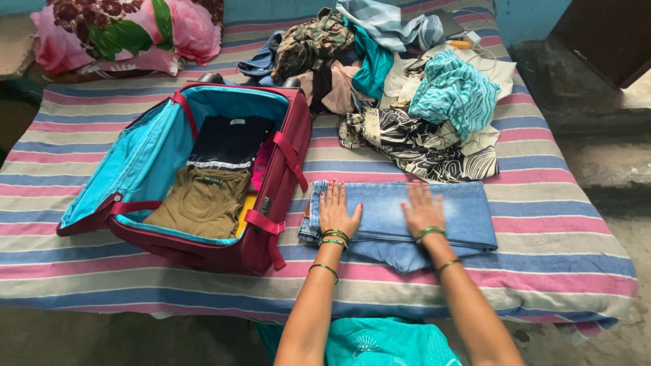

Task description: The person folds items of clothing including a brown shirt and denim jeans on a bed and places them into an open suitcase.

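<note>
Head view: left of our fingers, the open maroon suitcase (203,176) holds folded shirts. Our left hand (337,215) lies flat, fingers slightly spread, pressing the folded blue jeans (400,220) at their left end. Our right hand (422,210) lies flat, fingers nearly together, on the jeans' middle. Beyond the fingertips, a clothes pile (407,81) overlaps; we cannot separate its items. Our palms are hidden.

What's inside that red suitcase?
The suitcase holds a folded olive shirt in front, a dark shirt behind it, and pink and yellow cloth along the right wall. Whatever lies beneath those shirts is covered.
</note>
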